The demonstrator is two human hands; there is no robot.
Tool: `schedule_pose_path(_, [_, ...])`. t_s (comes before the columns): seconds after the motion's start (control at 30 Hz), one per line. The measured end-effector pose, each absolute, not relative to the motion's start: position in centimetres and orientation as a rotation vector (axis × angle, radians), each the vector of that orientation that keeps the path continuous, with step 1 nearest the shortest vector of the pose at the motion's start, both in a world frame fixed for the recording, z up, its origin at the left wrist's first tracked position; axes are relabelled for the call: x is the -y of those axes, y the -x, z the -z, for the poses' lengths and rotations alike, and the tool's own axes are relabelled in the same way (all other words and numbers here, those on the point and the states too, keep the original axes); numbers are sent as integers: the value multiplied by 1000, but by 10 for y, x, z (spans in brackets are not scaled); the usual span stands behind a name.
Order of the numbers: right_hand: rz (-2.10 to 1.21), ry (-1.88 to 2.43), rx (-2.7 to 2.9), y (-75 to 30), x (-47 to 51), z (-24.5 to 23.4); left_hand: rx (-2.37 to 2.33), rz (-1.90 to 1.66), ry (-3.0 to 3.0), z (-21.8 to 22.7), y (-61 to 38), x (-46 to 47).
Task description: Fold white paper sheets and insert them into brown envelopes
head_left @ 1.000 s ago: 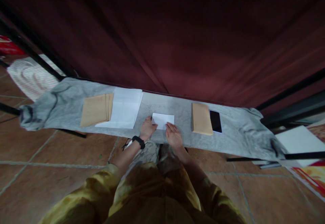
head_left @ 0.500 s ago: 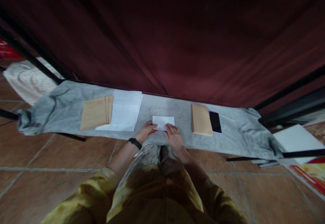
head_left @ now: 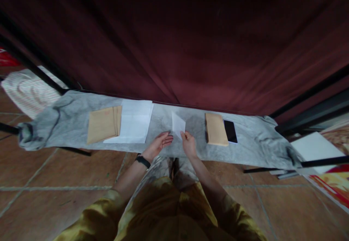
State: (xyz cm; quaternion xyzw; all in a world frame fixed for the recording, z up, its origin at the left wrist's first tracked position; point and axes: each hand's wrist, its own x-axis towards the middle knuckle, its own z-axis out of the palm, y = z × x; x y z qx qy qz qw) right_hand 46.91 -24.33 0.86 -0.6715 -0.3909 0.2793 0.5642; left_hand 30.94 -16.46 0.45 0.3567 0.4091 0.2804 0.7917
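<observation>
A folded white sheet of paper (head_left: 178, 124) is tilted up above the grey cloth (head_left: 160, 119), its lower right corner pinched between the thumb and fingers of my right hand (head_left: 188, 143). Just left of it, my left hand (head_left: 159, 144) holds nothing; its fingers are stretched out and the palm is turned toward the paper. Larger white sheets (head_left: 135, 121) lie flat to the left, beside several overlapping brown envelopes (head_left: 102, 124). On the right, a stack of brown envelopes (head_left: 217, 129) rests against a dark-screened phone (head_left: 231, 131).
The grey cloth covers a narrow bench with dark metal bars at both ends. Behind it hangs a dark red curtain (head_left: 174, 62). A striped cloth (head_left: 32, 90) is at far left; a white board (head_left: 317, 150) and a colourful printed box (head_left: 332, 186) are at far right.
The folded paper has been lifted off the cloth and turned upright in my right hand. My left hand has let go of it and opened.
</observation>
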Motion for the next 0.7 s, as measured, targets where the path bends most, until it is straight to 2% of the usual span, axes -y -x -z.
schedule_pose_path(0.33, [-920, 1192, 386, -449, 246, 1, -912, -689, -853, 3, -324, 174])
schedule_pose_path(0.7, [-910, 1357, 356, -483, 261, 18, -1067, -700, -1175, 3, -316, 163])
